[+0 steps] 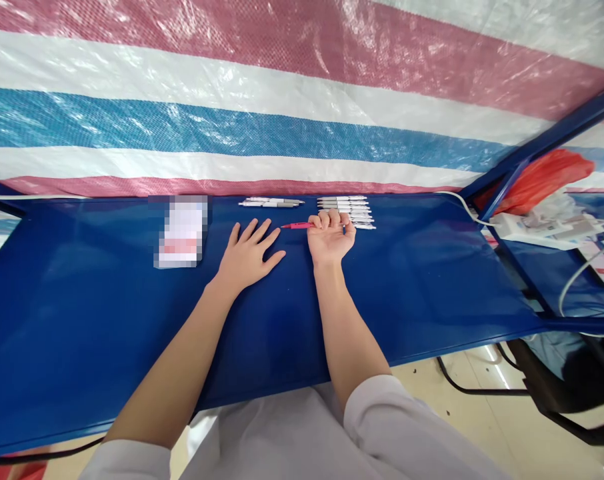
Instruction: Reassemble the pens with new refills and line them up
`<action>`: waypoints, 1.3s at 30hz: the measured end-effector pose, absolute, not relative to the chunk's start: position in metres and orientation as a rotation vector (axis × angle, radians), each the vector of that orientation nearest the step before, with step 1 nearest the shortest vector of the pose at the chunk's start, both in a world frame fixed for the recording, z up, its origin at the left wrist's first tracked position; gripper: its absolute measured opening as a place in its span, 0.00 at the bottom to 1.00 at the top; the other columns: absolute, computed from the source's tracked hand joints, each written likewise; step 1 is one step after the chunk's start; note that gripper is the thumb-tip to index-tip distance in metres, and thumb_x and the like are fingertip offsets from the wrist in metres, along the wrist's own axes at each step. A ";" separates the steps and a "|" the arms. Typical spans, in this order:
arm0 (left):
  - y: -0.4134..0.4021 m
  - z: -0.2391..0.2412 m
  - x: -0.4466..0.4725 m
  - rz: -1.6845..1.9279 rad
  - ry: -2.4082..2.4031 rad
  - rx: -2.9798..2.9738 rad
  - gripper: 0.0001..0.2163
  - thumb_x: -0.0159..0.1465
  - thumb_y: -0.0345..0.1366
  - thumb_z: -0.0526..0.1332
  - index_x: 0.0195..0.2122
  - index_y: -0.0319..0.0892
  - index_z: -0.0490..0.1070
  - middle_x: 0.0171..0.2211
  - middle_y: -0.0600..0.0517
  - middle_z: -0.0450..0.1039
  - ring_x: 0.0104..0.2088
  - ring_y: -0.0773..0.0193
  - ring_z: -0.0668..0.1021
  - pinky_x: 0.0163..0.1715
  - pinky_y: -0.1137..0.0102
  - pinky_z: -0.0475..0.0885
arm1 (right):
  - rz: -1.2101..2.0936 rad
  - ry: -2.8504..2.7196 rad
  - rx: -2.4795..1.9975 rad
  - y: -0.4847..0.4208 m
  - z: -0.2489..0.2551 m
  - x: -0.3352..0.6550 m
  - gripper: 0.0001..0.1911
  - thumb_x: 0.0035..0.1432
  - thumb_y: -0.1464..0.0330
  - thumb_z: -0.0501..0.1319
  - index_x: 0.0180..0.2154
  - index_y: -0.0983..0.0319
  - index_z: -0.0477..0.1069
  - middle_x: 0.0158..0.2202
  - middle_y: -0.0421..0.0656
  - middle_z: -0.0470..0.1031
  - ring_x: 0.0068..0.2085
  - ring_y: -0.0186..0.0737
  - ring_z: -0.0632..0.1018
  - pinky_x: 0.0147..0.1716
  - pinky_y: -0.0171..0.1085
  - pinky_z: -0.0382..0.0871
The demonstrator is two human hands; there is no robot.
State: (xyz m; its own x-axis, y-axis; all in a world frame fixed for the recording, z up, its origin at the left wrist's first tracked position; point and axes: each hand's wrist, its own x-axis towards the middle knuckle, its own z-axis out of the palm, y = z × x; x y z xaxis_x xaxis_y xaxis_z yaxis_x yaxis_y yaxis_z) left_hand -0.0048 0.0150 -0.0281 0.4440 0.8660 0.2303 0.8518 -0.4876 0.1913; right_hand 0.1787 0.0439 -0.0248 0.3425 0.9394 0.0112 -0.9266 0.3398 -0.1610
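My left hand (247,257) lies flat on the blue table (107,313), fingers spread, holding nothing. My right hand (331,237) rests palm up beside it, its fingers curled round a pink pen (297,226) whose tip points left. Just beyond the right hand lies a row of several white pens (346,208), side by side. Two more white and grey pens (272,202) lie at the table's far edge, beyond the left hand.
A blurred white and pink card or packet (182,230) sits left of my left hand. A striped tarpaulin (282,100) hangs behind the table. At right, a blue frame (547,143), a red bag (542,177), a power strip (527,230) and cables.
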 end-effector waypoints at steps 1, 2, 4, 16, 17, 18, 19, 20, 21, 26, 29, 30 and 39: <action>0.015 -0.029 -0.005 0.459 1.565 2.635 0.25 0.68 0.49 0.53 0.63 0.46 0.65 0.67 0.46 0.59 0.67 0.45 0.61 0.66 0.45 0.49 | 1.213 -0.112 -0.136 0.044 -0.025 0.179 0.09 0.56 0.68 0.51 0.25 0.57 0.52 0.22 0.33 0.47 0.23 0.34 0.54 0.24 0.37 0.56; 0.015 -0.029 -0.005 0.454 1.566 2.644 0.25 0.69 0.49 0.53 0.63 0.46 0.65 0.67 0.46 0.59 0.67 0.45 0.61 0.66 0.45 0.49 | 1.209 -0.115 -0.140 0.044 -0.025 0.178 0.09 0.56 0.67 0.51 0.25 0.57 0.52 0.22 0.33 0.47 0.23 0.34 0.54 0.23 0.37 0.55; 0.015 -0.030 -0.005 0.458 1.568 2.660 0.25 0.69 0.49 0.52 0.63 0.47 0.65 0.66 0.46 0.59 0.67 0.45 0.61 0.66 0.45 0.49 | 1.203 -0.123 -0.157 0.044 -0.025 0.178 0.08 0.56 0.67 0.51 0.25 0.57 0.53 0.22 0.33 0.47 0.23 0.35 0.54 0.23 0.37 0.55; 0.015 -0.031 -0.005 0.517 1.550 2.631 0.24 0.68 0.49 0.54 0.62 0.48 0.67 0.66 0.47 0.61 0.66 0.44 0.61 0.65 0.44 0.50 | 1.180 -0.160 -0.251 0.040 -0.024 0.178 0.13 0.62 0.61 0.49 0.25 0.56 0.58 0.22 0.34 0.49 0.23 0.36 0.54 0.24 0.39 0.55; 0.015 -0.031 -0.005 0.511 1.551 2.636 0.24 0.68 0.49 0.53 0.62 0.48 0.67 0.66 0.46 0.61 0.66 0.44 0.61 0.65 0.44 0.50 | 1.191 -0.161 -0.232 0.040 -0.023 0.178 0.14 0.63 0.60 0.49 0.25 0.56 0.58 0.22 0.34 0.49 0.23 0.35 0.54 0.24 0.38 0.55; 0.015 -0.031 -0.005 0.507 1.551 2.641 0.24 0.68 0.49 0.53 0.62 0.47 0.67 0.66 0.46 0.60 0.66 0.44 0.61 0.65 0.44 0.50 | 1.199 -0.161 -0.216 0.040 -0.023 0.178 0.14 0.63 0.60 0.49 0.25 0.56 0.58 0.22 0.34 0.50 0.22 0.35 0.54 0.24 0.38 0.55; 0.015 -0.030 -0.004 0.505 1.550 2.644 0.24 0.68 0.49 0.53 0.62 0.47 0.67 0.66 0.46 0.60 0.66 0.44 0.61 0.65 0.44 0.50 | 1.203 -0.161 -0.206 0.039 -0.023 0.178 0.15 0.64 0.59 0.48 0.25 0.56 0.58 0.22 0.34 0.50 0.22 0.35 0.54 0.24 0.38 0.55; 0.014 -0.030 -0.004 0.504 1.550 2.646 0.24 0.68 0.49 0.53 0.62 0.46 0.67 0.66 0.45 0.60 0.66 0.44 0.61 0.65 0.43 0.50 | 1.204 -0.161 -0.201 0.039 -0.023 0.178 0.16 0.64 0.58 0.48 0.25 0.56 0.58 0.22 0.34 0.50 0.22 0.35 0.54 0.23 0.38 0.55; 0.014 -0.030 -0.004 0.504 1.549 2.647 0.24 0.68 0.49 0.53 0.62 0.46 0.67 0.66 0.45 0.60 0.66 0.44 0.61 0.65 0.43 0.50 | 1.202 -0.161 -0.198 0.038 -0.022 0.178 0.17 0.65 0.57 0.48 0.25 0.56 0.58 0.22 0.34 0.50 0.22 0.35 0.54 0.23 0.38 0.55; 0.014 -0.029 -0.003 0.503 1.547 2.637 0.24 0.68 0.49 0.53 0.62 0.44 0.67 0.66 0.44 0.61 0.66 0.43 0.61 0.65 0.43 0.50 | 1.200 -0.167 -0.202 0.036 -0.022 0.177 0.21 0.66 0.53 0.47 0.24 0.56 0.56 0.21 0.33 0.50 0.22 0.35 0.54 0.24 0.38 0.56; 0.015 -0.030 -0.003 0.515 1.561 2.625 0.25 0.68 0.50 0.53 0.62 0.44 0.67 0.66 0.44 0.61 0.66 0.43 0.62 0.65 0.44 0.49 | 1.198 -0.196 -0.254 0.035 -0.021 0.175 0.22 0.66 0.52 0.47 0.23 0.56 0.55 0.20 0.33 0.49 0.22 0.35 0.54 0.23 0.38 0.56; 0.015 -0.030 -0.003 0.527 1.569 2.621 0.26 0.68 0.50 0.54 0.62 0.43 0.66 0.65 0.43 0.61 0.66 0.43 0.62 0.65 0.44 0.49 | 1.197 -0.209 -0.268 0.035 -0.021 0.174 0.22 0.66 0.52 0.47 0.23 0.56 0.54 0.20 0.33 0.49 0.21 0.35 0.54 0.23 0.38 0.56; 0.012 -0.003 0.005 0.840 1.484 2.613 0.22 0.68 0.42 0.54 0.61 0.41 0.67 0.61 0.44 0.69 0.63 0.51 0.68 0.66 0.52 0.56 | 1.215 -0.274 -0.366 0.029 -0.002 0.160 0.22 0.65 0.52 0.48 0.23 0.57 0.52 0.20 0.32 0.46 0.22 0.34 0.56 0.26 0.38 0.63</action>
State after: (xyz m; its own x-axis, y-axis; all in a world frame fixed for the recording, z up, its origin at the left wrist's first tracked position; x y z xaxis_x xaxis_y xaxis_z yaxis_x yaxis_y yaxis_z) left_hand 0.0054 0.0121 -0.0034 0.4030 0.8022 0.4406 0.7908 -0.5475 0.2736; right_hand 0.1600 0.0287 -0.0023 0.3272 0.9449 0.0104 -0.8581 0.3017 -0.4155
